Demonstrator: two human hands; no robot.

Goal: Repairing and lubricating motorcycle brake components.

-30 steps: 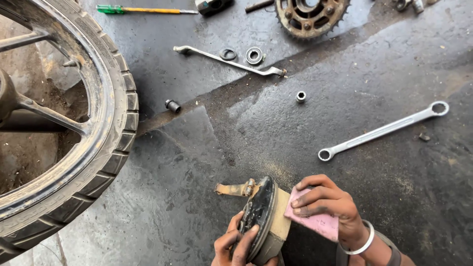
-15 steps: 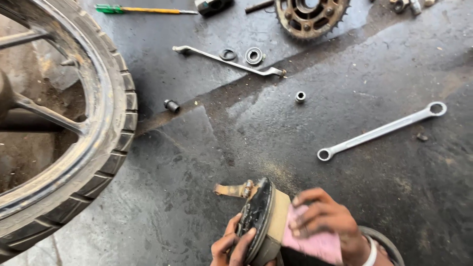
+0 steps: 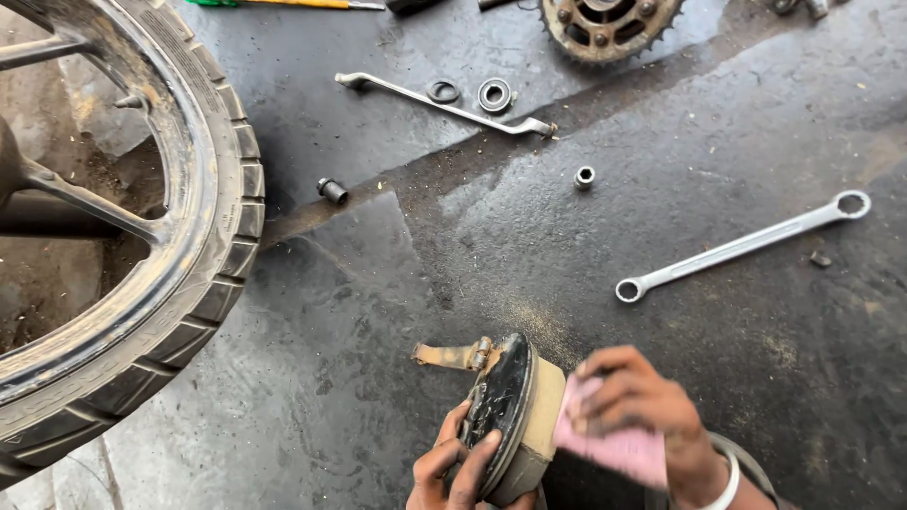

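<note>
Head view:
Left hand (image 3: 453, 467): fingers closed round dark face of brake plate (image 3: 510, 416), gripping it on edge at bottom centre, above wet floor (image 3: 359, 312).
Right hand (image 3: 642, 411): blurred; fingers pressing pink sandpaper (image 3: 614, 444) flat against plate's tan lining.
Plate lever (image 3: 449, 355): pointing left.
Surroundings: wheel (image 3: 179, 246) left; ring spanner (image 3: 742, 246) right, well apart.

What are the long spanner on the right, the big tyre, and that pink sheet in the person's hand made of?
The spanner looks like bright plated steel: silvery, smooth, with a sheen. The tyre looks like black rubber, matt and dusty, with moulded tread blocks. The pink sheet under the right hand bends like thin paper, possibly abrasive paper; blur leaves its surface unclear.
</note>
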